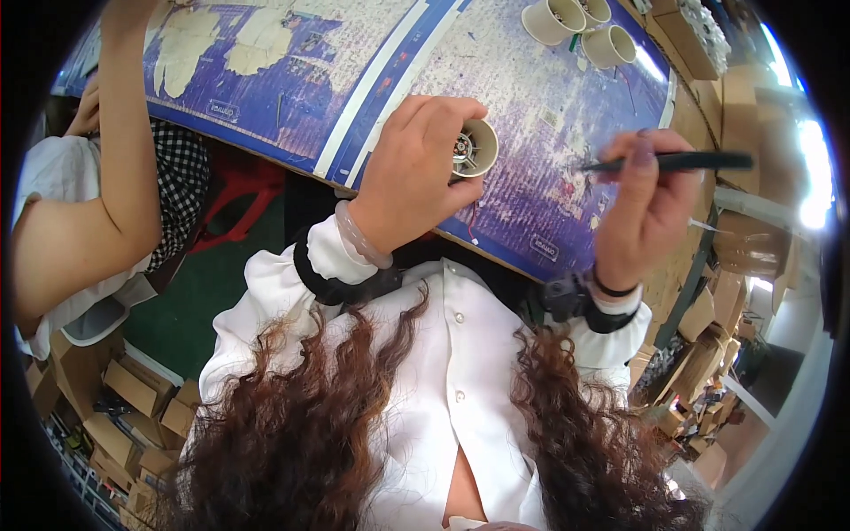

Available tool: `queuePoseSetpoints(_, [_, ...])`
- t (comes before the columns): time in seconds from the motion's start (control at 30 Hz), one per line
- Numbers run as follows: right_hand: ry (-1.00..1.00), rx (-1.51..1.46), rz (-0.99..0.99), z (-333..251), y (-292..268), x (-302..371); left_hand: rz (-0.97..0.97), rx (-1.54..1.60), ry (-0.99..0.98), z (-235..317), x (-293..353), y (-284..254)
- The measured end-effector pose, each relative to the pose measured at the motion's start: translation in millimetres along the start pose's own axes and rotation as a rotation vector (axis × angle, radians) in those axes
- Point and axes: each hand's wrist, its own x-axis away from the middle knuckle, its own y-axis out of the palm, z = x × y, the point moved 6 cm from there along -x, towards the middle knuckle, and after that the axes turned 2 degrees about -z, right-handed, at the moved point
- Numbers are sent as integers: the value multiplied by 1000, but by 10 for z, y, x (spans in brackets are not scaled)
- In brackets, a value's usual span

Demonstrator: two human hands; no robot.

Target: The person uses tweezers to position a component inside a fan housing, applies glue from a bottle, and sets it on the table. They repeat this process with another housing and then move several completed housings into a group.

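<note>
My left hand [412, 173] is wrapped round a short cream cylindrical housing [482, 149] near the front edge of the worktable. The housing's open end faces up, and a round metal part with spokes, like a small motor, shows inside. From beneath the hand a thin red wire with a small white connector [475, 240] hangs at the table's edge. To the right, my right hand [645, 208] is closed round a slim black pointed tool [708, 161], apart from the housing. Its tip points left over the table; motion blur hides whether it is tweezers.
Several similar cream housings [608, 47] stand at the far right of the blue, worn table mat [522, 97]. Another person's arm [124, 168] reaches over the table at the left. A red stool [235, 199] is below the table; cardboard boxes [133, 394] lie on both sides.
</note>
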Motion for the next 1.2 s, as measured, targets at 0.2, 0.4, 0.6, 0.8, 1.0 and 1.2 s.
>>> queuePoseSetpoints(0.2, [-97,919,-162,409,-576,383,62,-70,-57,-17,27,7])
queuePoseSetpoints(0.4, [65,963,-82,734,-1001,915,37,-182,-123,10,-2,-52])
queuePoseSetpoints(0.6, [523,748,447,1172,-1822,1190,40,-186,-195,-108,-14,-96])
queuePoseSetpoints(0.8, [342,448,664,1864,-2374,1078,52,-188,-204,-165,-9,-94])
queuePoseSetpoints(1.0, [433,374,410,1775,-2239,961,74,-210,-218,-153,-17,-105])
queuePoseSetpoints(1.2, [340,-10,241,988,-1032,956,104,-148,-124,-134,-26,-85])
